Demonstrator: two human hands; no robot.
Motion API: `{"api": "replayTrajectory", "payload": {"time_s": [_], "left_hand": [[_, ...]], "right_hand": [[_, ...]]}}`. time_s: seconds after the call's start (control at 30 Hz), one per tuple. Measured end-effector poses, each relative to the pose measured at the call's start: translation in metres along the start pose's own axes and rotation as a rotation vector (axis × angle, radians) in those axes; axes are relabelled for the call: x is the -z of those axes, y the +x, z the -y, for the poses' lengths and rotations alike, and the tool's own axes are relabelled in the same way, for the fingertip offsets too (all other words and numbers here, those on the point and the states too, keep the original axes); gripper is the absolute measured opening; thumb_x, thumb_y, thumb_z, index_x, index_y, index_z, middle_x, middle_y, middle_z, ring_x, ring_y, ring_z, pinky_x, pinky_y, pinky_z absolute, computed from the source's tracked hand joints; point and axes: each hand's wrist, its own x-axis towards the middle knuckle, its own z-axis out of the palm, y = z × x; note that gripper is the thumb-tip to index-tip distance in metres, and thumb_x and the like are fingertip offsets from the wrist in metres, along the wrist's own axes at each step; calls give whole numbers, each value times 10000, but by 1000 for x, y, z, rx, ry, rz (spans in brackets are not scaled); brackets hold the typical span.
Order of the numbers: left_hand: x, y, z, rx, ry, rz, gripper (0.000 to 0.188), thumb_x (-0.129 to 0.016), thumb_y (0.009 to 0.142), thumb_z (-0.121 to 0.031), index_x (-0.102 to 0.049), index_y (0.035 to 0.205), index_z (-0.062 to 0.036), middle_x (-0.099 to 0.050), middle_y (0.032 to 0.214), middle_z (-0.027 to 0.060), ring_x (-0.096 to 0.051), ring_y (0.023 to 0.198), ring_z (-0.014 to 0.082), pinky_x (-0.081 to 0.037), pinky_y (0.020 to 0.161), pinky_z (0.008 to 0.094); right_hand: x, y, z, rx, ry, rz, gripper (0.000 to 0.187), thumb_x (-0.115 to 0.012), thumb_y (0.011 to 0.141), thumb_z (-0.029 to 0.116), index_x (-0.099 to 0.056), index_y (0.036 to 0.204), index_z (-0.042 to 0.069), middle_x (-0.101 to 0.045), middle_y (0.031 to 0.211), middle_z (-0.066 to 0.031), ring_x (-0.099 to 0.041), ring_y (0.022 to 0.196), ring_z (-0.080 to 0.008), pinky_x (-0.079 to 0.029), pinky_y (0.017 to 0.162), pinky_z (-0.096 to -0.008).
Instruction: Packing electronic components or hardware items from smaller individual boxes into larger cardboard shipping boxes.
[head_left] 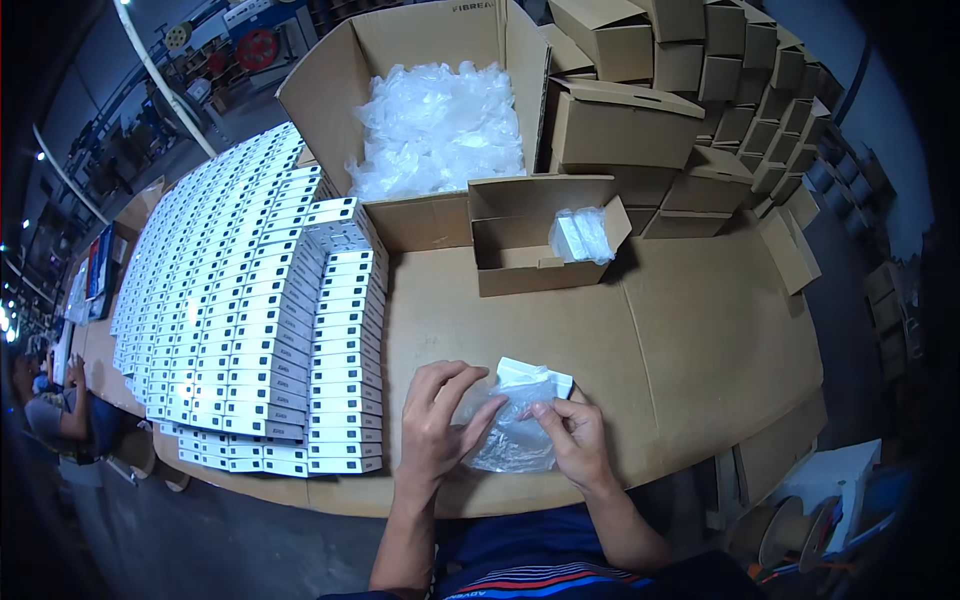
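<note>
A clear plastic bag (510, 440) hangs between my hands, above the near middle of the table. Part of a small white box (535, 376) shows at its upper edge; how far the box sits inside the bag is hard to tell. My right hand (575, 435) pinches the bag's edge between thumb and fingers, with fingers behind the white box. On the other side, my left hand (437, 415) is curved with thumb and fingers apart, its thumb against the plastic.
Rows of stacked white boxes (220, 310) cover the left side. Behind, a large carton (430, 40) holds loose plastic bags (440, 125). An open smaller carton (530, 283) contains bagged white boxes (582, 236). Brown cartons (625, 125) pile up at the back right. Another person (65, 410) sits far left.
</note>
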Motion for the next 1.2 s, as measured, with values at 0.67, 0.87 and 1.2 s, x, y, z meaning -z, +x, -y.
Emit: {"api": "replayTrajectory", "payload": {"time_s": [0.67, 0.87, 1.2], "left_hand": [[5, -4, 27, -25, -150, 187, 194, -849, 749, -9, -668, 819, -9, -698, 869, 81, -678, 839, 247, -547, 747, 357], [10, -4, 24, -17, -239, 267, 169, -810, 765, 40, -654, 818, -1, -717, 880, 101, -685, 820, 254, -554, 742, 348], [11, 2, 17, 204, -230, 470, 309, -721, 904, -100, -577, 1165, -19, -692, 926, 138, -697, 886, 305, -509, 869, 406]], "right_hand": [[8, 3, -15, 2, -158, -53, 170, -711, 968, 135, -775, 935, -19, -649, 1063, -135, -634, 925, -202, -497, 810, -323], [6, 8, -4, 159, -467, -198, 109, -778, 887, 126, -782, 885, 17, -634, 970, -175, -655, 879, -306, -513, 791, -369], [-1, 7, 4, 186, -484, -132, 173, -791, 869, 116, -751, 916, -45, -633, 970, -189, -673, 903, -326, -525, 796, -400]]}}
